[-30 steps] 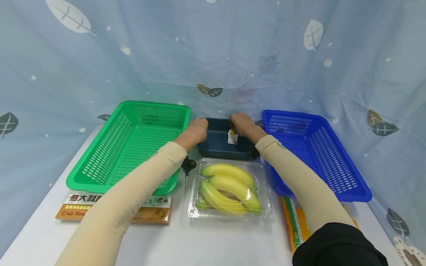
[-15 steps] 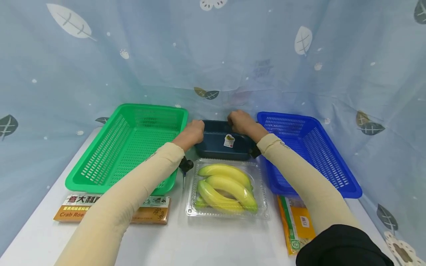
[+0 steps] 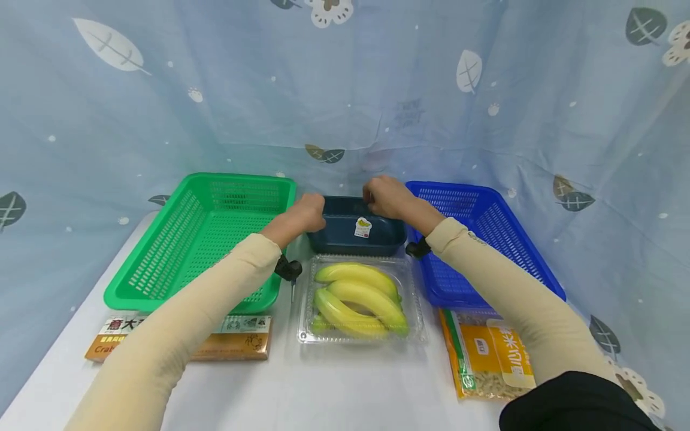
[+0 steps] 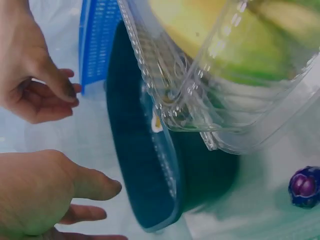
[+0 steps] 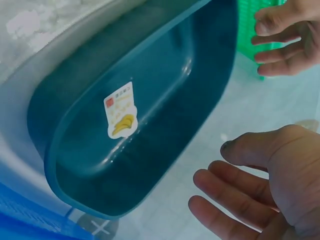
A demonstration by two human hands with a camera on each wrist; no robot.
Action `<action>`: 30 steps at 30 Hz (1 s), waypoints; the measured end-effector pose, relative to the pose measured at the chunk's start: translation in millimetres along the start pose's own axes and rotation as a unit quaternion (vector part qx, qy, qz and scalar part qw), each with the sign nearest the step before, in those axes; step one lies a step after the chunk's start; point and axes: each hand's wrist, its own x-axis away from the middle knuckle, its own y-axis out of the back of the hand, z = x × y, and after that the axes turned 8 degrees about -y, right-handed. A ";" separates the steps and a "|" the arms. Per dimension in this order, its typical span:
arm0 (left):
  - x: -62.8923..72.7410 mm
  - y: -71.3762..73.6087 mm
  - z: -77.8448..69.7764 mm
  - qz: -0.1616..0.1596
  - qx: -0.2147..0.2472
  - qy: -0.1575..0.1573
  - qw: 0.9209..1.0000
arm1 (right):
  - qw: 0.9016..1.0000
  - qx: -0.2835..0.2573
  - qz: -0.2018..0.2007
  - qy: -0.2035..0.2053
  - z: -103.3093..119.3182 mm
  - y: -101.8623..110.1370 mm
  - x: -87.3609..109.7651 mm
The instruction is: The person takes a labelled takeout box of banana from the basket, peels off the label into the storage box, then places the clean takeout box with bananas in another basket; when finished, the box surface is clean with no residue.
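Both hands hung around the dark blue basin at the back of the surface. The left hand [image 3: 308, 212] was at the basin's left end, and the right hand [image 3: 388, 197] at its back right side. From the wrist cameras, each one could be seen holding nothing: thumbs stood well away from loosely bent fingers, and a gap showed between the fingertips and the basin's rim.

The basin [image 3: 334, 242] sat upright between a green basket [image 3: 126, 300] on the person's left and a blue basket [image 3: 453, 297] on the right. A white sticker [image 3: 363, 227] with a banana picture was on the inner side of the basin.

Just in front of the basin lay a clear plastic box [image 3: 303, 337] with yellow bananas [image 3: 372, 299] inside; whether box and basin touched could not be told. A brown package [image 3: 237, 344] marked "Crab" lay before the green basket, partly hidden by the cream left sleeve [image 3: 183, 323]. An orange packet [image 3: 480, 359] lay before the blue basket, near the right sleeve [image 3: 501, 287]. Behind the white surface [image 3: 334, 389] hung a pale blue curtain [image 3: 242, 90] printed with leaves.
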 end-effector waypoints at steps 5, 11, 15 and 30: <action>12.8 1.7 0.2 -0.010 0.025 -0.007 1.000 | 1.000 -0.002 0.002 0.004 3.7 6.3 14.0; 35.0 1.9 -1.6 -0.035 0.046 -0.046 0.997 | 0.999 -0.043 0.024 -0.020 6.7 13.9 35.1; 55.2 1.7 -6.1 -0.051 0.067 -0.062 0.995 | 0.997 -0.072 0.024 -0.025 8.9 18.3 50.3; 116.6 -21.2 -25.4 -0.082 0.127 -0.103 0.983 | 0.990 -0.132 -0.022 -0.039 28.9 27.7 126.0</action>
